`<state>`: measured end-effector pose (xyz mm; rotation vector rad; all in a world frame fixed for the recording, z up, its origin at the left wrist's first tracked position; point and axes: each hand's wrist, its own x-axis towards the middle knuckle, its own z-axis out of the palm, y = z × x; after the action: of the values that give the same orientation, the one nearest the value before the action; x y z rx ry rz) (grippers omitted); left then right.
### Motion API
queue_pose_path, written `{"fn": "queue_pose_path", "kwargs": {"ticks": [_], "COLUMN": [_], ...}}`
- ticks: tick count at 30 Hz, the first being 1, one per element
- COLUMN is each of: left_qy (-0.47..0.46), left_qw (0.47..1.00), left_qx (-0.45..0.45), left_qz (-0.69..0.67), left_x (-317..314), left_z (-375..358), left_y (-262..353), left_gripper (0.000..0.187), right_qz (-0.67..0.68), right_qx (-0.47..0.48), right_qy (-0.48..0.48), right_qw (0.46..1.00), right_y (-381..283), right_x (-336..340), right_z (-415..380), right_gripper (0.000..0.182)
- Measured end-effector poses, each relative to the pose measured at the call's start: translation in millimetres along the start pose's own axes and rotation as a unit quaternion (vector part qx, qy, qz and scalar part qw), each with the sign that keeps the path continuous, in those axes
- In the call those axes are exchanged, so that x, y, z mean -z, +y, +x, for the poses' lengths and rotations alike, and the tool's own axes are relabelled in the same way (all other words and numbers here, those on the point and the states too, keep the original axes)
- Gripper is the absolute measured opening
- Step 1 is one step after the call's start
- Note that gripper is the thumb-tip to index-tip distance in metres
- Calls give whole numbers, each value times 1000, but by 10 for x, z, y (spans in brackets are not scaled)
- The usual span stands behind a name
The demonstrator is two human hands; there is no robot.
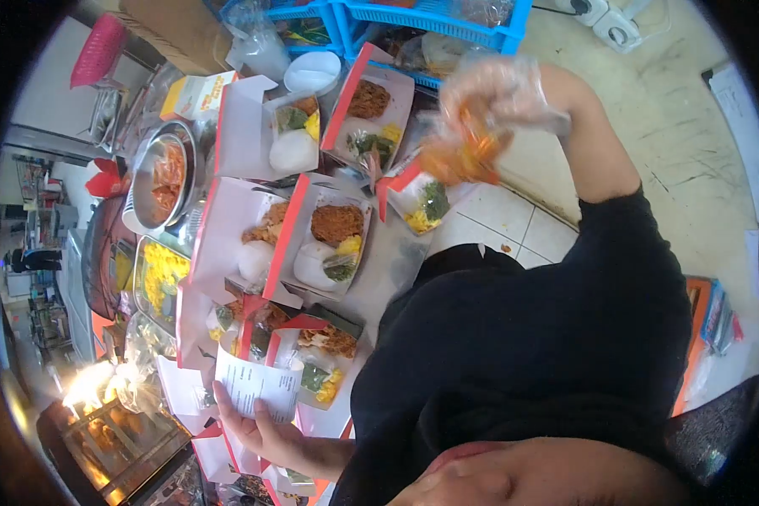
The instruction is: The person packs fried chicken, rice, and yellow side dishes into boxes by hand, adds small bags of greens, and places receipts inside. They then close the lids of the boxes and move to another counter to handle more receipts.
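In the upper right, my right hand [497,93], in a clear plastic glove, is closed round a glossy orange-brown piece of chicken [468,152], blurred by motion. It hangs above an open meal box [413,198] with yellow food and a bagged green item inside. My bare left hand [261,434] pinches a white printed slip [257,386], thumb on its face. Under and beside that slip are open boxes, one with breaded chicken [329,340]. In the middle, another meal box [316,244] holds breaded chicken, white rice and bagged greens.
Several more open meal boxes [266,126] crowd the table. Behind them stand a metal bowl of orange-red food [164,181] and a tray of yellow food [162,274]. A lit glass food warmer [114,438] is at lower left. Blue crates [430,21] stand at the top.
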<state>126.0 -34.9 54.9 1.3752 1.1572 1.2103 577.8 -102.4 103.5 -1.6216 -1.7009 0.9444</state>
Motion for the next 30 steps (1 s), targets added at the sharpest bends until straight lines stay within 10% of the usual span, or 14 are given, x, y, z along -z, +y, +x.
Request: {"fn": "queue_pose_path", "kwargs": {"ticks": [2, 7, 10, 12, 13, 20, 23, 25, 27, 30], "left_qy": [1, -37, -36, -18, -16, -12, 54, 99, 120, 133], "left_qw": [1000, 999, 999, 1000, 1000, 1000, 997, 995, 992, 990], "left_qx": [18, 5, -4, 0, 2, 5, -32, -3, 30, 48], "left_qz": [-4, -9, 11, 5, 7, -3, 34, 33, 31, 19], "left_x": [-106, -204, -181, -124, -117, -38, 135, 252, 400, 469], "left_z": [-3, 57, 37, 33, 29, -117, -215, -321, -412, -485], "left_y": [-13, 16, 24, -10, -18, -113, -82, -84, -188, -259], "left_gripper": [57, 56, 55, 55, 55, 56, 56, 57, 57, 56], "right_qz": [-69, -236, -336, -50, 371, 11, -49, 140, -24, 27], "right_qx": [77, -110, 25, -19, -147, 88, 22, 57, 212, 223], "right_qy": [-106, -47, 169, 76, 101, 3, -119, -114, 127, 168], "right_qw": [989, 964, 926, 996, 911, 996, 991, 982, 969, 960], "right_y": [145, 734, 784, 447, 385, 126, 108, -215, -339, -508], "right_x": [-175, -1193, -1153, -908, -923, -1647, -1764, -1442, -1175, -789], "right_z": [-131, -4, -34, -112, -78, 833, 1070, 1145, 1345, 1625], "right_gripper": [32, 34, 22, 20, 19, 16, 14, 14, 15, 13]}}
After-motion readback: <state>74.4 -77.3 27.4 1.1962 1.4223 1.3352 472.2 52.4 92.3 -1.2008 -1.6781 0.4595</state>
